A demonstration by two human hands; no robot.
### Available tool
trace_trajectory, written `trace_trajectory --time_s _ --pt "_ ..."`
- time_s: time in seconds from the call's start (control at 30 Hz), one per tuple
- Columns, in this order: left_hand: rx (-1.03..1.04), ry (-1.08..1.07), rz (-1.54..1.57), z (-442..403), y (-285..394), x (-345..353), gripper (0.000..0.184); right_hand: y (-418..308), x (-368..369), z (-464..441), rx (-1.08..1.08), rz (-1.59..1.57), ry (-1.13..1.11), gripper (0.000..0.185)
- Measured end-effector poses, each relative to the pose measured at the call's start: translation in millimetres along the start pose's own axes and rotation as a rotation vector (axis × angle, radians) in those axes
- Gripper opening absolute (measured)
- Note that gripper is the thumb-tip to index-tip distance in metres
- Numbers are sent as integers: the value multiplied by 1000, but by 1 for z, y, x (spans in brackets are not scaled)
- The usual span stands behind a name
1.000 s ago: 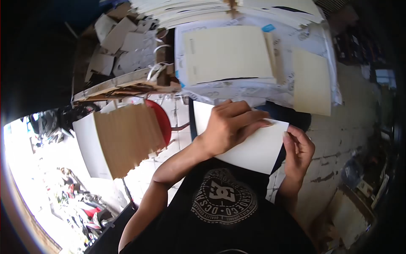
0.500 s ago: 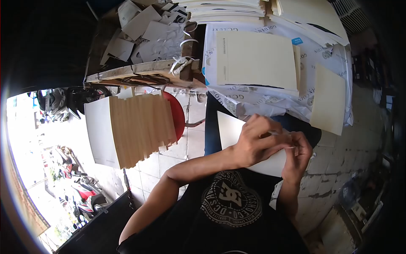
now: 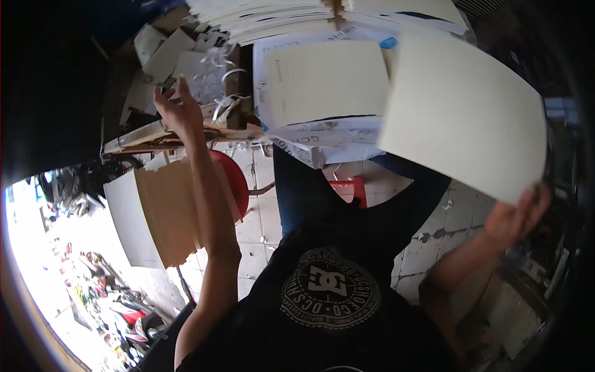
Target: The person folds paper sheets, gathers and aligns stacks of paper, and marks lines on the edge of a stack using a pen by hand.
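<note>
My left hand (image 3: 180,111) is raised over the front edge of a wooden bin of paper scraps (image 3: 189,65), its fingers apart. Whether a small scrap is at its fingertips is too small to tell. On the right, my right hand (image 3: 517,214) grips the lower corner of a large cream sheet (image 3: 465,115), which is tilted and slightly blurred. That sheet covers the right part of the white printed wrapping (image 3: 316,137). Another cream sheet (image 3: 328,80) lies flat on the wrapping, left of the held one.
Stacks of cream sheets (image 3: 273,18) stand at the back. At the left, a fanned pile of sheets (image 3: 170,208) rests on a red stool (image 3: 230,180). Part of a red object (image 3: 356,189) shows between my legs. Motorbikes (image 3: 130,313) are at the far left.
My left hand has left the sheet on my lap and moved left to the scrap bin. My right hand has carried the sheet up and to the right, off my lap.
</note>
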State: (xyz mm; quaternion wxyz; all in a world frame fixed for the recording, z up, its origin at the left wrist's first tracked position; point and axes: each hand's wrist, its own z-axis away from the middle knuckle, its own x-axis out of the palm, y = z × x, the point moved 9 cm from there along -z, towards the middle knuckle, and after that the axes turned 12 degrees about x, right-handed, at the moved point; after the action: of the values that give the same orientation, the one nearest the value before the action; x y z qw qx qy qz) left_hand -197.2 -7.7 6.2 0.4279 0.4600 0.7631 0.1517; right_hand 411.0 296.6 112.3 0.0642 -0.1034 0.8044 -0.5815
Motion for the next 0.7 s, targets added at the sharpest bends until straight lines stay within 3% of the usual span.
trace_trajectory --time_s 0.07,0.1,0.13,0.17,0.2,0.23,0.27,0.33,0.37,0.5,0.7 --pt "-159 -397 686 40 87 22 67 -2 101 -10 48 -278 -11 52" --pt "-243 -611 1146 70 132 36 67 13 122 -12 76 -179 -74 50" --pt "-297 -768 1280 94 172 33 59 47 133 -12 161 -148 -28 46" --pt "-261 -690 1234 102 174 32 53 62 159 -14 201 -102 -104 41" --pt "-221 -610 1180 107 174 30 47 66 183 -16 198 -79 -136 24" --pt "-49 -607 855 101 165 31 35 80 196 -22 172 19 -242 19" --pt "-111 -511 731 100 144 30 29 94 207 -26 145 112 -349 19" --pt "-16 -559 497 98 144 34 30 109 214 -34 215 327 -395 31" --pt "-16 -555 485 99 142 36 30 128 218 -37 264 397 -442 35" --pt "-47 -575 440 106 122 48 31 143 229 -42 -46 581 -570 37" --pt "-76 -625 408 112 109 62 34 161 225 -38 -34 722 -583 38"
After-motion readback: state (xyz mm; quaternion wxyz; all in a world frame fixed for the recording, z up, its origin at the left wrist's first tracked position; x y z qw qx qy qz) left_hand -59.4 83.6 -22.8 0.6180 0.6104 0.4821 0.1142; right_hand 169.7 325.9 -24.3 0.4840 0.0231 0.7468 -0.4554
